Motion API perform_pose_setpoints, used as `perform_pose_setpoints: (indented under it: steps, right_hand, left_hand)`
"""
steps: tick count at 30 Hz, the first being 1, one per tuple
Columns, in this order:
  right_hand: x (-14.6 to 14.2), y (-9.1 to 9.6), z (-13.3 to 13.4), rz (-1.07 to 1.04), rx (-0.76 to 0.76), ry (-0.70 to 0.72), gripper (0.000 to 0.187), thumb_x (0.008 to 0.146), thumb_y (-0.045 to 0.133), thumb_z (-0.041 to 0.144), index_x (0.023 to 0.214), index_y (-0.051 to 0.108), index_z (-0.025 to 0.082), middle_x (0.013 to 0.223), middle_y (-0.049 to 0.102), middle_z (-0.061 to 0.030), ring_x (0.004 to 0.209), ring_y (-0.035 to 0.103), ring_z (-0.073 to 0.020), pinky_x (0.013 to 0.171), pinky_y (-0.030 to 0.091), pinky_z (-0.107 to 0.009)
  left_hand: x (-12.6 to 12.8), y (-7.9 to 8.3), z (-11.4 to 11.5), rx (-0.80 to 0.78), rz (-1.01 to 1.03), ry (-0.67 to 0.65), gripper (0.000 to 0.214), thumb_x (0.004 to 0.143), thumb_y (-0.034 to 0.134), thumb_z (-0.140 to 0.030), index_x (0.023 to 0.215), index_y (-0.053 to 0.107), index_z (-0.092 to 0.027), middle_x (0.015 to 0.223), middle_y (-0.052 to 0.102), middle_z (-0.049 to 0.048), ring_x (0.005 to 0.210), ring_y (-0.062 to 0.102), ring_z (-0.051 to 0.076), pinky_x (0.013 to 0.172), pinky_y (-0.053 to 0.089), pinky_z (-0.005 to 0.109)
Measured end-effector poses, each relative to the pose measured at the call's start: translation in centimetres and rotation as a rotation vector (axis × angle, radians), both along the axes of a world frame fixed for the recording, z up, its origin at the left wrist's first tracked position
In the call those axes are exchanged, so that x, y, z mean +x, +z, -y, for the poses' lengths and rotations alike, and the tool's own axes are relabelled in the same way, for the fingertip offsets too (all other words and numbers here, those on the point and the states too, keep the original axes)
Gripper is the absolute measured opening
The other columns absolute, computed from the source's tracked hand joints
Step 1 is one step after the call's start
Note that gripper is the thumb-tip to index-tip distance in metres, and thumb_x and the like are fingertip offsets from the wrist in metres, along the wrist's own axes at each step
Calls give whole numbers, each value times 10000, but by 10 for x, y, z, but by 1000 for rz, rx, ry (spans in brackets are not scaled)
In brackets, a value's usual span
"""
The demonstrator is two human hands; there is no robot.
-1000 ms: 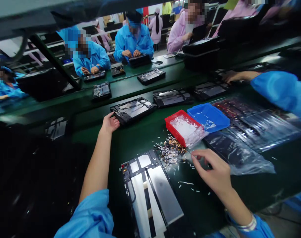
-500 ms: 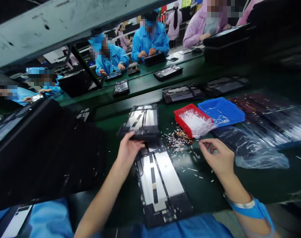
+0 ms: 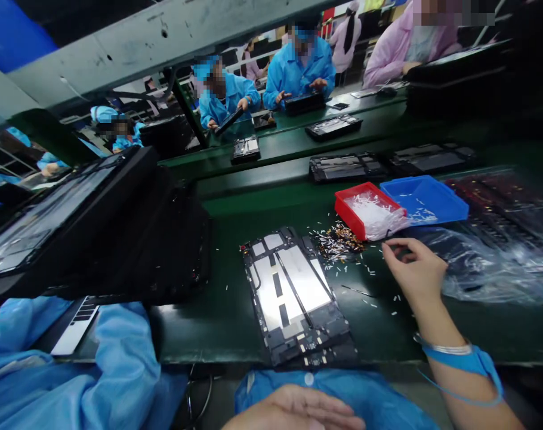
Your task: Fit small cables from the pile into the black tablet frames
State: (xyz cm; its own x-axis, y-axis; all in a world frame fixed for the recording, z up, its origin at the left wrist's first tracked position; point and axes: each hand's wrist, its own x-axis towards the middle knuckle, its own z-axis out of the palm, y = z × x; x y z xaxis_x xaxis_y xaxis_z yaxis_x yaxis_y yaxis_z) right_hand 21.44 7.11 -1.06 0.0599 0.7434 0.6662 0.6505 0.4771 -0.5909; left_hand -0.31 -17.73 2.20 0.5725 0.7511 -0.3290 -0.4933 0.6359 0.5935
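My left hand [image 3: 298, 409] is low at the bottom edge, near my blue smock, fingers stretched out flat and holding nothing. In front of it lies an opened tablet [image 3: 289, 286], with silvery battery panels and a dark circuit strip at its near end. Another tablet [image 3: 345, 353] shows partly from beneath it, slightly askew. To the right, my right hand [image 3: 412, 266] is raised above the bench with thumb and forefinger pinched. A tiny dark sliver shows at the fingertips, too small to name. Beside the tablets lies a pile of small white and brass-coloured pieces [image 3: 341, 243].
A red tray [image 3: 349, 209] of white bits in a plastic bag adjoins a blue tray [image 3: 437, 194]. Plastic-wrapped dark parts [image 3: 499, 263] lie at right. A large black stack [image 3: 164, 239] stands at left. Tablets [image 3: 347, 167] line the back; co-workers [image 3: 298, 65] sit across.
The tablet my left hand held behind the front one now lies on top of it, nearer me. My left hand has let go and drawn back to the bottom edge. The view has shifted.
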Motion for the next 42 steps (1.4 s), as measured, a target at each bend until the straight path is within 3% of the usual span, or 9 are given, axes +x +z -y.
perform_pose_setpoints:
  steps: [2,6,8,11,15,22,29,36,42]
  right_hand:
    - [-5,3,3,52,86,52,86,764,579,223,695,624,196,607,617,-7,461,500,-119,413,390,-246]
    - [-33,26,21,271,351,275,93,790,593,115,754,629,193,719,695,-31,681,633,-154,621,513,-265]
    - [-53,42,29,390,472,381,126,796,580,68,783,630,184,770,709,-39,707,623,-144,650,512,-256]
    - [-79,61,35,538,579,436,156,820,550,60,746,625,175,778,707,-42,681,589,-136,612,485,-248]
    - [-92,72,31,595,612,418,202,870,516,112,715,627,176,751,694,-46,665,572,-133,594,471,-249]
    - [-94,71,26,477,405,448,133,852,552,115,830,664,183,779,706,-50,709,614,-155,643,528,-289]
    - [-96,71,18,524,422,381,131,803,572,70,829,665,159,759,711,-47,676,614,-160,603,508,-274]
    - [-55,67,-44,562,322,-150,162,818,537,152,797,696,167,764,714,-84,705,613,-217,543,433,-313]
    - [-104,63,6,461,335,356,124,864,568,141,830,678,187,790,710,-41,728,596,-156,642,493,-279]
  left_hand:
    - [-13,16,-6,110,-74,-82,420,804,686,-364,1156,682,-134,1242,628,168,1169,588,292,963,446,353]
    - [-38,37,-56,262,-225,240,270,837,645,-340,923,711,-92,906,729,158,709,700,183,549,484,203]
    - [-46,40,-93,261,-328,351,290,826,647,-360,933,671,-91,869,724,148,659,680,162,494,463,184]
    - [-49,38,-142,246,-384,256,453,787,625,-511,949,621,-88,828,717,161,619,672,177,436,447,190]
    - [-45,33,-174,289,-390,138,413,686,717,-485,792,578,-111,678,697,126,478,628,157,347,358,170]
    - [-40,25,-189,432,-481,252,203,746,680,-309,798,623,-121,535,625,17,389,526,83,347,310,150]
    - [-44,18,-191,446,-529,311,200,765,600,-166,951,661,-126,611,657,31,485,604,129,374,380,172]
    - [-52,10,-200,422,-521,432,359,781,569,-197,1127,524,-111,819,708,99,583,667,156,396,450,182]
    - [-49,13,-198,443,-502,470,403,794,566,-156,1192,505,-137,806,697,62,603,661,147,444,494,188]
